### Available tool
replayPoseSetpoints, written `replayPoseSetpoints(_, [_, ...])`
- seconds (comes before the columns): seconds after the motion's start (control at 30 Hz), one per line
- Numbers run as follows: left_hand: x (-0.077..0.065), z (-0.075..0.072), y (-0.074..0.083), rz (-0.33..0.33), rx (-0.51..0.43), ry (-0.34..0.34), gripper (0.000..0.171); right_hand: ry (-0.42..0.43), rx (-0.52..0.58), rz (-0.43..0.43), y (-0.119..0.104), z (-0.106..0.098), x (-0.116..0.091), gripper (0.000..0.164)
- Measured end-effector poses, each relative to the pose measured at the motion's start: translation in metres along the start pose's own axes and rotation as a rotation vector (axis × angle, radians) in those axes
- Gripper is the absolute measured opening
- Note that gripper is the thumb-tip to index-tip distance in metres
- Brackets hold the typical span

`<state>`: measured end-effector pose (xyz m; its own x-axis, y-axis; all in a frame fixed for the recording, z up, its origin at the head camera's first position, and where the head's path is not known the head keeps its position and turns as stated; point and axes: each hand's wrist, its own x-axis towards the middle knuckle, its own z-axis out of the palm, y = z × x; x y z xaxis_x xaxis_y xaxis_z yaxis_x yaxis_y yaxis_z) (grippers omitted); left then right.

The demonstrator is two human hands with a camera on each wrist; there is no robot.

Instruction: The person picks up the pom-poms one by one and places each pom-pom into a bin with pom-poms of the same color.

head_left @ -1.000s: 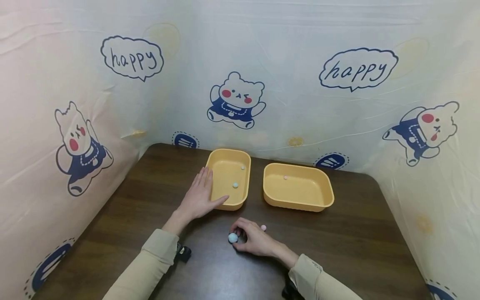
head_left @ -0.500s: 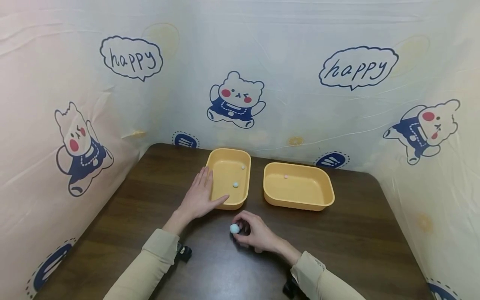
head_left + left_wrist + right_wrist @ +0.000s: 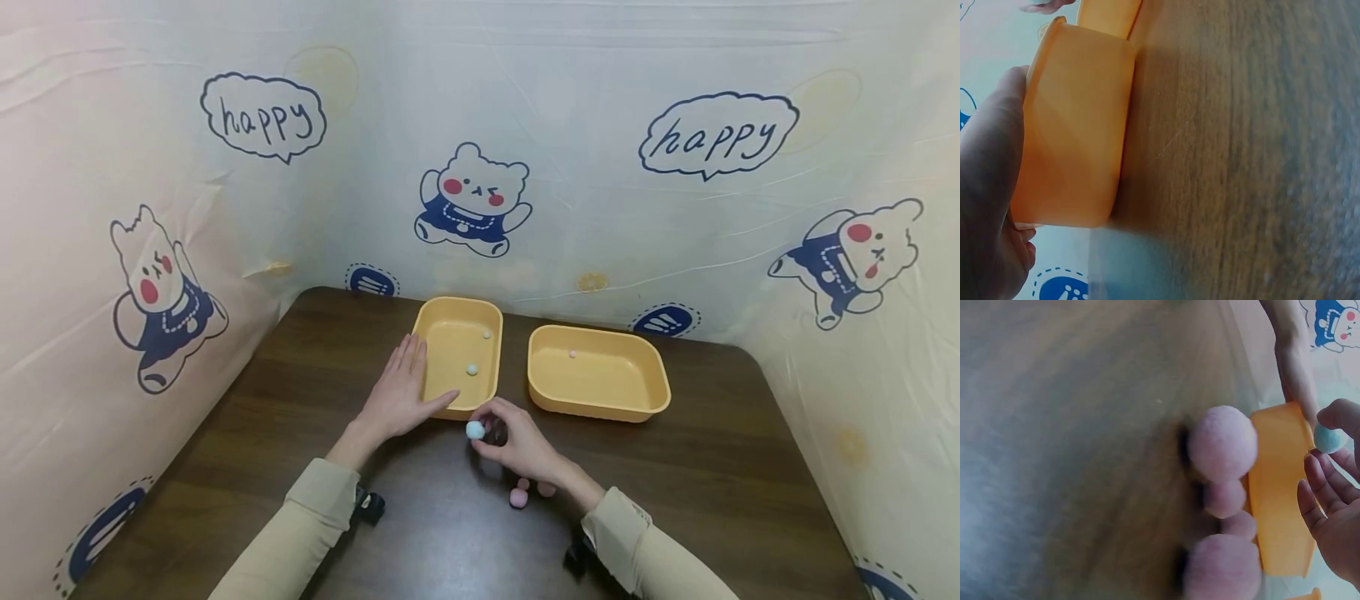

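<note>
My right hand (image 3: 517, 437) pinches a light blue pom-pom (image 3: 475, 430) between thumb and fingertips, just in front of the left yellow tray (image 3: 431, 312). In the right wrist view, the blue pom-pom (image 3: 1329, 439) overlaps that tray's edge. Across the left tray's left side and near corner rests my left hand (image 3: 397, 392), fingers straight and spread, thumb over the rim. Inside this tray lie two smaller pale blue pom-poms, one nearer (image 3: 472, 370) and one farther back. Several pink pom-poms (image 3: 1222, 444) of different sizes sit in a row on the table, partly behind my right wrist in the head view.
To the right stands a second yellow tray (image 3: 597, 407) with one small pink pom-pom (image 3: 572, 354) in it. The dark wooden table (image 3: 705, 483) is enclosed by a pale printed curtain (image 3: 577, 192) at the back and sides.
My right hand has moved forward, from the table toward the left tray, carrying the light blue pom-pom. Pink pom-poms behind it have come into sight. My left hand stays in place.
</note>
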<state>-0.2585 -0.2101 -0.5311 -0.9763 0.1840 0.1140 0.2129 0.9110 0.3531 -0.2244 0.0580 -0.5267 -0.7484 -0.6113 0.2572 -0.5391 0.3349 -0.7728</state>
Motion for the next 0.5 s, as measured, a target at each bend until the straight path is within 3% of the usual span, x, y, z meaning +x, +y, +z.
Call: replayPoseSetpoints(0.5, [0.0, -0.002, 0.001, 0.002, 0.012, -0.011, 0.121, 0.138, 0.042, -0.052, 0.002, -0.021, 0.029, 0.029])
